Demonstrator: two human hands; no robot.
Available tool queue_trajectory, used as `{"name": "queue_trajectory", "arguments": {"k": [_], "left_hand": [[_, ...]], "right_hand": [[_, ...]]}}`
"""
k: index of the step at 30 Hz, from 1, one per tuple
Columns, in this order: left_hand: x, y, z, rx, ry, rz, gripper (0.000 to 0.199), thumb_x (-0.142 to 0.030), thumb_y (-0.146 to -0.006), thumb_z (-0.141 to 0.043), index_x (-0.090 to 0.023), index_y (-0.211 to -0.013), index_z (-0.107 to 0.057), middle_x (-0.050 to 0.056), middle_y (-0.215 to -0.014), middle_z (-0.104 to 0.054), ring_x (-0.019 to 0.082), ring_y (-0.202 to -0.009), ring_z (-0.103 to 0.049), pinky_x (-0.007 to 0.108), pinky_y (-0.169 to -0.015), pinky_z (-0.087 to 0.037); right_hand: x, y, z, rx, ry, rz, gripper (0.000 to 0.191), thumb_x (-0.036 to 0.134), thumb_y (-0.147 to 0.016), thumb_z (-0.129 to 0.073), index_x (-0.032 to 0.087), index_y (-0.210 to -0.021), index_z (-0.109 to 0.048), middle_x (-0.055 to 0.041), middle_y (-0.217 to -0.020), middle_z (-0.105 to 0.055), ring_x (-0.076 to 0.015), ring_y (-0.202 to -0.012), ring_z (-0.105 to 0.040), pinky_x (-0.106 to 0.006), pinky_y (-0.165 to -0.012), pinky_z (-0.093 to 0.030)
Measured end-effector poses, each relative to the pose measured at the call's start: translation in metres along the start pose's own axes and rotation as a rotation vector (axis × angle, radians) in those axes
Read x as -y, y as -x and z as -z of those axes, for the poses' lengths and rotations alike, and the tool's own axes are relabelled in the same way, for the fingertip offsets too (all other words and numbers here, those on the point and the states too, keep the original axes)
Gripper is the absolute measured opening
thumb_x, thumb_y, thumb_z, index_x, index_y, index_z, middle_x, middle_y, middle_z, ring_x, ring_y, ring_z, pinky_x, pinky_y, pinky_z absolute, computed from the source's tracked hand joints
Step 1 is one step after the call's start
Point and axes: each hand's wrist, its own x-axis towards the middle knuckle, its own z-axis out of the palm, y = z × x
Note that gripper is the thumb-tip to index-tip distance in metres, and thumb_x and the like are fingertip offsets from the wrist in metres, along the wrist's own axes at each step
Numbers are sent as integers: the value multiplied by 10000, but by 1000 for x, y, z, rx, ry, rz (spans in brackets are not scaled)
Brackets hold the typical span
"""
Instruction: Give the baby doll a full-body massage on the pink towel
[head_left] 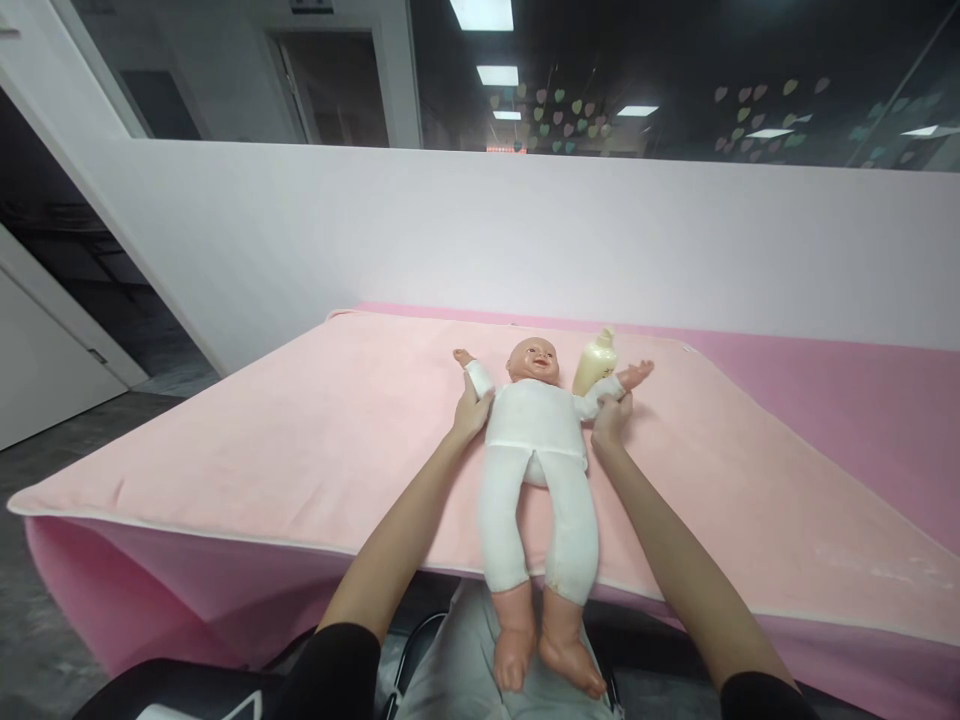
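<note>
At far left, a white door [52, 350] stands beyond a dark floor; right of it, the pale pink blanket [300, 430] spreads over the pink-covered desk [855, 420], with a white wall [600, 235] behind.

Your left forearm reaches up from the near edge, slanting forward and to the right; your left hand [472, 410] sits at the baby doll's [535, 412] sleeved arm on the left of the view, fingers closed around it, near the shoulder.

Between your hands the baby doll lies on its back, face up; its long axis runs almost straight away from you, head at the far end, legs toward you and slightly parted; the torso rests on the blanket, while the bare feet extend past the near edge, over your grey trousers [457, 665]; both its arms spread outward, the hands pointing away from the body.

Just right of its head, a pale yellow bottle [595, 362] stands behind the other sleeved arm, partly hidden by it; your right hand [612, 418] has its fingers curled narrow around that arm, your right forearm slanting forward and to the left.
</note>
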Motion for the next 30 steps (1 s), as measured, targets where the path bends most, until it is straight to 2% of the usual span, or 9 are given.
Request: {"name": "queue_trajectory", "arguments": {"k": [2, 4, 8, 13, 17, 23, 30], "left_hand": [[-6, 5, 2, 54, -101, -47, 696, -389, -837, -485, -236, -1460, -216, 93, -1174, -631, 286, -1025, -608, 418, -878, -443], [-10, 7, 4, 86, -170, -91, 711, -401, -850, -457, -238, -1480, -172, 91, -1199, -621, 284, -1027, -608, 408, -868, -446], [-10, 6, 8, 121, -280, -143, 731, -450, -855, -447, -230, -1490, -158, 92, -1167, -637, 279, -984, -616, 381, -829, -449], [-4, 1, 9, 91, -317, -139, 642, -503, -866, -426, -207, -1431, -356, 102, -949, -689, 291, -892, -621, 368, -805, -420], [-1, -1, 9, 49, -222, -114, 563, -494, -857, -462, -210, -1343, -494, 83, -792, -678, 290, -855, -615, 349, -811, -398], [0, -1, 9, 49, -167, -81, 559, -495, -825, -530, -232, -1318, -523, 72, -834, -688, 284, -882, -612, 334, -839, -384], [-1, -3, 10, 79, -228, -81, 531, -508, -837, -501, -258, -1305, -540, 66, -833, -690, 285, -828, -614, 348, -827, -386]], "right_hand": [[2, 6, -4, 107, 54, 76, 370, 272, -597, -415, 175, -926, -553, -55, -877, -610, -207, -791, -575, -329, -728, -489], [2, 11, -6, 222, 114, 180, 386, 270, -609, -417, 172, -938, -595, -65, -918, -632, -233, -867, -577, -372, -821, -468], [-1, 14, -6, 403, 232, 335, 520, 251, -662, -432, 213, -1160, -577, -63, -1172, -605, -255, -1111, -514, -411, -996, -374], [-6, 3, 1, 528, 382, 398, 566, 311, -767, -454, 226, -1327, -450, -83, -1264, -556, -268, -1133, -508, -431, -995, -373], [-7, -5, 2, 572, 431, 386, 502, 342, -806, -436, 201, -1285, -488, -110, -1212, -585, -277, -1064, -541, -426, -947, -397], [-6, -9, -3, 586, 419, 354, 329, 323, -798, -464, 197, -1063, -613, -89, -1041, -638, -264, -984, -559, -409, -938, -397], [-9, -16, -5, 571, 510, 282, 222, 309, -776, -473, 193, -886, -626, -78, -821, -633, -281, -841, -582, -439, -884, -420]]}}
